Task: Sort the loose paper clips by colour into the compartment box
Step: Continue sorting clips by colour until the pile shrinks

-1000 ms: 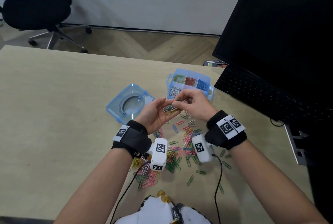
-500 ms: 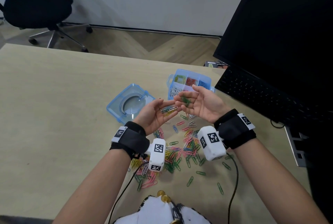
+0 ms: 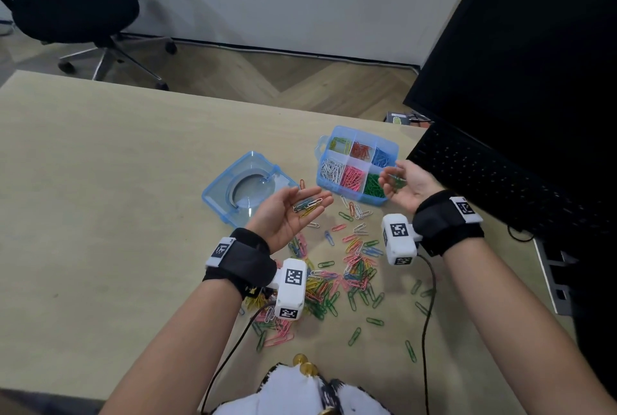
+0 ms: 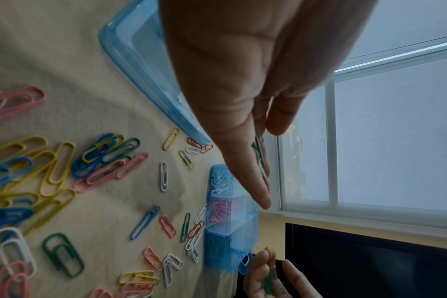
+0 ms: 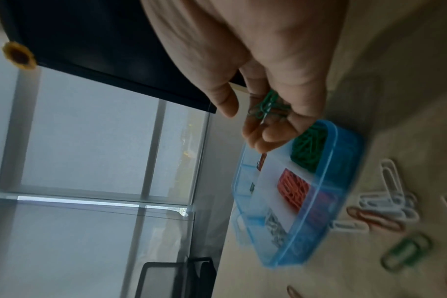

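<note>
The blue compartment box (image 3: 350,195) stands open at mid-table with yellow, red, blue, white, pink and green clips sorted in its cells. My left hand (image 3: 300,204) lies palm up and flat, carrying several mixed clips (image 3: 309,207) on its fingers, just left of the box. My right hand (image 3: 397,181), palm up with fingers curled, holds green paper clips (image 5: 265,106) at the box's right end, beside the green cell (image 5: 309,149). A loose pile of mixed clips (image 3: 337,274) lies on the table between my wrists.
The box's blue lid (image 3: 247,191) lies left of the box, behind my left hand. A black keyboard (image 3: 500,181) and monitor (image 3: 534,47) fill the right side. Scattered green clips (image 3: 374,321) lie near the table's front. An office chair (image 3: 76,4) stands beyond the table.
My right hand has pulled away from the left hand with green clips and moved right to the box's green end. The left hand has flattened and stayed put.
</note>
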A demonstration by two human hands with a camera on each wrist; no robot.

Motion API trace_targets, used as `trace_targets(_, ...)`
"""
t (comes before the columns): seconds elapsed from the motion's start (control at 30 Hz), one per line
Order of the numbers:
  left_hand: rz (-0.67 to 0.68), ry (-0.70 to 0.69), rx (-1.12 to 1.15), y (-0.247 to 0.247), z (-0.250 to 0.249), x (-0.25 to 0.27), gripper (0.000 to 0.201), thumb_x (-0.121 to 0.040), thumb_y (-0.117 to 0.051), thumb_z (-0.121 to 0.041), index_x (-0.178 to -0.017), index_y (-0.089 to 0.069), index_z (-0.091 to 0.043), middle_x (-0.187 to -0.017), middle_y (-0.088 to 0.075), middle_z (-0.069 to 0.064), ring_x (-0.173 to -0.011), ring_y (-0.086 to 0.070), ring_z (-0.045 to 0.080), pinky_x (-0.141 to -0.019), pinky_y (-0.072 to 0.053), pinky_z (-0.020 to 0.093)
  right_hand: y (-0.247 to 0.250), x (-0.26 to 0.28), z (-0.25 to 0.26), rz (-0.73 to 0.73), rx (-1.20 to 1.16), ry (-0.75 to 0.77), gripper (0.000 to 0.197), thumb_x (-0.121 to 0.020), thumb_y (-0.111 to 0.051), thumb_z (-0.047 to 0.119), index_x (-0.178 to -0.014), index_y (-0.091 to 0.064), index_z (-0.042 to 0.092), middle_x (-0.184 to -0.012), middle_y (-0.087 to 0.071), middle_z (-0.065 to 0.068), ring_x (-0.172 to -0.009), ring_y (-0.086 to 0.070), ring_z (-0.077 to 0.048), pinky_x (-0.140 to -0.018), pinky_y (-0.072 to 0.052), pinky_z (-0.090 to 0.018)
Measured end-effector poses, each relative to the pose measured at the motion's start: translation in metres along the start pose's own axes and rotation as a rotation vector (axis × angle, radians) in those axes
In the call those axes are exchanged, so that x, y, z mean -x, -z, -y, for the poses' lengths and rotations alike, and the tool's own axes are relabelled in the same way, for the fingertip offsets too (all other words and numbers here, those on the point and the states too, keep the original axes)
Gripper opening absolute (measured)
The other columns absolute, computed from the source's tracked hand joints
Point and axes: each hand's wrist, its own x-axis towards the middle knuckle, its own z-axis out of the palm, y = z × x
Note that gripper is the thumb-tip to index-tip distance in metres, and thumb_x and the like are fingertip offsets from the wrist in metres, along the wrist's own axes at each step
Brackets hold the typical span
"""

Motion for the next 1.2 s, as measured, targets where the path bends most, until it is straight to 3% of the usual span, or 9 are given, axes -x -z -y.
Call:
trace_targets(0.13, 0.003, 0.003, -0.011, -0.005, 0.002, -0.001, 0.039, -0.100, -0.032, -0.015, -0.116, -0.055, 0.013, -0.122, -0.059, 0.030, -0.115, -0.060, 0.036, -0.093, -0.050, 0.038, -0.004, -0.003, 0.011, 0.006, 0.138, 0.011, 0.026, -0.101, -0.034, 0.013, -0.093, -0.054, -0.001, -0.094, -0.057, -0.018, -0.092, -0.060, -0.029, -0.078, -0.050, -0.030)
trace_targets(0.23, 0.011, 0.018, -0.023, -0.008, 0.004, -0.001, 0.037, -0.098, -0.031, -0.008, -0.119, -0.053, 0.012, -0.122, -0.060, 0.029, -0.115, -0.060, 0.036, -0.093, -0.049, 0.039, -0.009, -0.003, 0.014, 0.038, 0.238, 0.011, 0.036, -0.100, -0.037, 0.010, -0.131, -0.037, -0.008, -0.133, -0.042, -0.031, -0.130, -0.038, -0.044, -0.106, -0.038, -0.050)
trace_targets(0.33, 0.041, 0.017, -0.012, -0.009, 0.004, 0.000, 0.039, -0.094, -0.027, -0.002, -0.121, -0.052, 0.010, -0.123, -0.059, 0.029, -0.117, -0.058, 0.038, -0.096, -0.047, 0.041, -0.012, 0.006, 0.017, 0.040, 0.359, 0.086, 0.042, -0.099, -0.042, 0.011, -0.138, -0.034, -0.004, -0.144, -0.033, -0.028, -0.136, -0.029, -0.045, -0.106, -0.035, -0.057)
trace_targets(0.47, 0.089, 0.012, -0.035, -0.010, 0.004, 0.002, 0.043, -0.090, -0.027, 0.002, -0.126, -0.050, 0.007, -0.126, -0.057, 0.028, -0.119, -0.056, 0.037, -0.097, -0.048, 0.039, -0.020, 0.039, 0.006, 0.121, 0.683, 0.402, 0.021, -0.095, -0.053, 0.012, -0.113, -0.064, 0.010, -0.116, -0.063, -0.015, -0.100, -0.060, -0.020, -0.081, -0.051, -0.032)
trace_targets(0.67, 0.140, -0.025, -0.109, -0.016, 0.006, 0.000, 0.043, -0.091, -0.031, 0.006, -0.131, -0.045, 0.011, -0.131, -0.053, 0.029, -0.119, -0.056, 0.033, -0.097, -0.049, 0.037, -0.034, 0.067, -0.030, 0.291, 1.189, 0.774, 0.015, -0.080, -0.076, 0.015, -0.095, -0.076, 0.016, -0.087, -0.065, 0.002, -0.073, -0.059, -0.005, -0.067, -0.043, -0.007)
trace_targets(0.83, 0.151, -0.016, -0.121, -0.016, 0.005, 0.002, 0.038, -0.092, -0.035, 0.003, -0.126, -0.049, 0.012, -0.128, -0.055, 0.030, -0.119, -0.055, 0.033, -0.097, -0.048, 0.037, -0.035, 0.064, -0.034, 0.249, 1.243, 0.880, 0.009, -0.079, -0.076, 0.014, -0.088, -0.077, 0.015, -0.085, -0.061, 0.000, -0.070, -0.053, -0.009, -0.063, -0.037, -0.006)
trace_targets(0.93, 0.136, -0.009, -0.094, -0.015, 0.006, 0.002, 0.034, -0.093, -0.034, 0.004, -0.115, -0.058, 0.009, -0.118, -0.063, 0.026, -0.104, -0.065, 0.029, -0.094, -0.051, 0.036, -0.034, 0.061, -0.034, 0.292, 1.286, 0.892, 0.002, -0.084, -0.070, 0.017, -0.085, -0.071, 0.016, -0.087, -0.064, -0.001, -0.073, -0.055, -0.009, -0.070, -0.041, -0.017)
trace_targets(1.07, 0.094, -0.019, -0.085, -0.010, 0.004, 0.002, 0.034, -0.094, -0.032, 0.003, -0.112, -0.061, 0.007, -0.119, -0.064, 0.024, -0.106, -0.066, 0.028, -0.092, -0.053, 0.033, -0.034, 0.050, -0.028, 0.354, 1.029, 0.708, 0.004, -0.089, -0.065, 0.014, -0.087, -0.065, 0.011, -0.079, -0.067, -0.005, -0.067, -0.060, -0.013, -0.068, -0.051, -0.028)
trace_targets(1.2, 0.069, -0.012, -0.069, -0.004, 0.002, 0.000, 0.035, -0.095, -0.030, 0.001, -0.115, -0.058, 0.007, -0.117, -0.065, 0.023, -0.110, -0.064, 0.030, -0.091, -0.053, 0.032, -0.046, 0.025, -0.021, 0.212, 0.844, 0.643, 0.007, -0.089, -0.063, 0.010, -0.083, -0.065, 0.012, -0.075, -0.067, -0.005, -0.061, -0.058, -0.015, -0.069, -0.054, -0.033)
